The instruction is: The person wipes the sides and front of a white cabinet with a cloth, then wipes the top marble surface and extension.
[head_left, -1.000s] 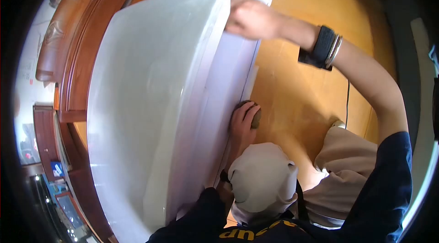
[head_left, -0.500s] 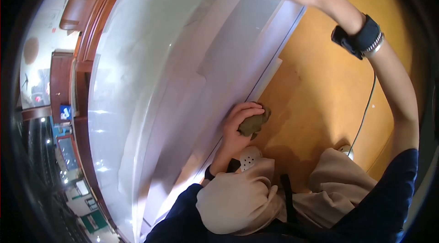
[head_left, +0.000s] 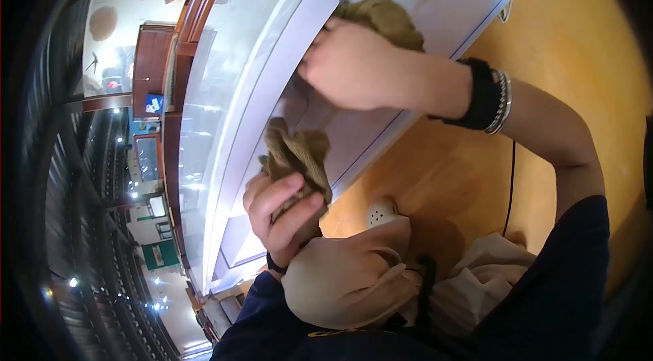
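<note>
My left hand [head_left: 279,215] is closed around a crumpled olive-brown cloth [head_left: 299,157], held up near the white unit's near side. My right hand [head_left: 357,65] reaches across into the recess of the long white unit [head_left: 469,1]. A second olive-brown cloth [head_left: 384,18] bunches out beyond that hand, which is closed on it; the fingertips are partly hidden. Translucent plastic sheeting [head_left: 231,35] covers the unit's upper part, beside both hands.
My legs in beige trousers [head_left: 347,279] and a perforated pale shoe [head_left: 382,213] are below. A dark cable [head_left: 511,184] runs over the orange-brown floor [head_left: 435,177]. Dark wooden furniture [head_left: 146,62] stands past the sheeting.
My left hand has lifted its cloth from the unit's lower edge, up and to the left. My right hand has come closer and down from the far end. The view has shifted.
</note>
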Demonstrator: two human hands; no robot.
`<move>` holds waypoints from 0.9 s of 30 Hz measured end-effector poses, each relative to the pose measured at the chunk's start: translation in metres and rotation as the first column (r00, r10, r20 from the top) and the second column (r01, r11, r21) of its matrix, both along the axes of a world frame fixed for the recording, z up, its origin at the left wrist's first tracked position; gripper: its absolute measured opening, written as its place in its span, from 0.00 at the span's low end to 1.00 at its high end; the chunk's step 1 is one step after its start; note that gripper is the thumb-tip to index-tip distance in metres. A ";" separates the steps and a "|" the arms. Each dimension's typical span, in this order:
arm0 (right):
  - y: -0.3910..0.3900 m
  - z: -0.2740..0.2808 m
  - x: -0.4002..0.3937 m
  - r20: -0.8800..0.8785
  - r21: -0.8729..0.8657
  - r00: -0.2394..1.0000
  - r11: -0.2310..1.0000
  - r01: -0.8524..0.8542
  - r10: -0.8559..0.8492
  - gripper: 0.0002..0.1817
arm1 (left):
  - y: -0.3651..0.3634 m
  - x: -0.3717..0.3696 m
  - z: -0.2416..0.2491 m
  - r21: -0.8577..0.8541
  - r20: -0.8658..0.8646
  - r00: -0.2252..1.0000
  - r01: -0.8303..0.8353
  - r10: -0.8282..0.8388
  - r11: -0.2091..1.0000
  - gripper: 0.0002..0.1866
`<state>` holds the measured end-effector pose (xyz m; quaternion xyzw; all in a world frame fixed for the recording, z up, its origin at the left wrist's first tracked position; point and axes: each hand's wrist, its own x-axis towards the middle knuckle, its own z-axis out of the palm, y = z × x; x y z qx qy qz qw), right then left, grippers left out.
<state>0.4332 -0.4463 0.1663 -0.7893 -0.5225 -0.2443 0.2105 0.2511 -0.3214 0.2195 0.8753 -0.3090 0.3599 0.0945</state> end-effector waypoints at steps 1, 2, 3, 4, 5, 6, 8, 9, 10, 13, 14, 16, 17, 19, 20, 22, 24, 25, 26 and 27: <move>-0.001 0.005 -0.010 -0.003 -0.063 1.000 0.998 -0.006 0.005 0.09 | 0.002 0.002 0.003 0.151 0.050 0.996 -0.076 0.069 0.986 0.14; 0.001 0.007 -0.018 -0.011 -0.075 0.999 0.996 -0.051 0.050 0.09 | 0.003 0.007 0.003 0.208 0.052 0.994 -0.105 0.096 0.973 0.16; 0.003 0.009 -0.021 -0.010 -0.062 0.999 0.997 -0.054 0.054 0.09 | 0.003 0.011 0.003 0.248 0.066 0.991 -0.132 0.119 0.960 0.16; 0.005 0.006 -0.026 -0.011 -0.072 0.999 0.997 -0.035 0.035 0.09 | 0.004 0.011 -0.003 0.291 0.062 0.991 -0.131 0.118 0.948 0.16; 0.008 0.005 -0.028 -0.014 -0.081 1.000 0.997 -0.015 0.014 0.09 | 0.009 0.014 -0.007 0.335 0.058 0.992 -0.128 0.115 0.933 0.16; 0.010 0.004 -0.026 -0.032 -0.075 0.999 0.997 -0.033 0.031 0.10 | 0.015 0.017 -0.012 0.354 0.034 0.995 -0.098 0.091 0.930 0.17; 0.007 0.008 -0.027 -0.052 -0.085 0.998 0.995 -0.047 0.042 0.10 | 0.024 0.017 -0.019 0.377 0.010 0.993 -0.113 0.118 0.919 0.17; 0.005 0.011 -0.028 -0.071 -0.112 0.996 0.992 -0.057 0.050 0.10 | 0.029 0.015 -0.024 0.371 -0.011 0.986 -0.148 0.164 0.917 0.16; 0.005 0.012 -0.031 -0.064 -0.101 0.996 0.993 -0.061 0.055 0.10 | 0.035 0.009 -0.026 0.380 -0.004 0.986 -0.154 0.168 0.912 0.16; 0.004 0.015 -0.033 -0.048 -0.171 0.999 0.985 0.003 -0.012 0.11 | 0.056 -0.011 -0.034 0.382 0.068 0.950 -0.308 0.305 0.872 0.17; 0.005 0.013 -0.030 -0.066 -0.141 0.998 0.990 -0.022 0.013 0.12 | 0.065 -0.017 -0.039 0.306 0.120 0.934 -0.357 0.337 0.882 0.17; 0.007 0.011 -0.022 -0.102 -0.132 0.993 0.988 -0.075 0.062 0.14 | 0.076 -0.022 -0.051 0.132 0.242 0.892 -0.421 0.383 0.897 0.12; 0.010 0.010 -0.016 -0.090 -0.136 0.994 0.987 -0.081 0.069 0.14 | 0.081 -0.022 -0.056 0.125 0.252 0.885 -0.430 0.390 0.894 0.12; 0.017 0.004 -0.006 -0.179 -0.014 0.977 0.992 -0.123 0.118 0.14 | 0.083 -0.018 -0.061 0.040 0.294 0.884 -0.390 0.363 0.920 0.10; 0.020 0.000 -0.004 -0.141 0.074 0.980 0.989 -0.131 0.140 0.13 | 0.083 -0.016 -0.063 0.028 0.315 0.882 -0.377 0.350 0.926 0.09; 0.015 -0.002 -0.010 -0.038 0.062 0.993 0.992 -0.109 0.111 0.14 | 0.085 -0.017 -0.064 0.055 0.302 0.891 -0.373 0.340 0.926 0.11; 0.012 -0.006 -0.019 0.068 0.056 0.994 0.995 -0.086 0.082 0.15 | 0.087 -0.019 -0.065 0.087 0.291 0.899 -0.366 0.327 0.927 0.12; 0.012 -0.009 -0.023 0.146 0.098 0.989 0.994 -0.038 0.023 0.15 | 0.088 -0.018 -0.065 0.118 0.305 0.896 -0.371 0.322 0.921 0.12; 0.012 -0.010 -0.027 0.222 0.142 0.974 0.990 0.007 -0.038 0.15 | 0.089 -0.018 -0.066 0.148 0.318 0.894 -0.376 0.316 0.915 0.12; 0.012 -0.010 -0.030 0.232 0.132 0.971 0.991 0.017 -0.048 0.15 | 0.089 -0.017 -0.066 0.135 0.324 0.895 -0.366 0.308 0.921 0.12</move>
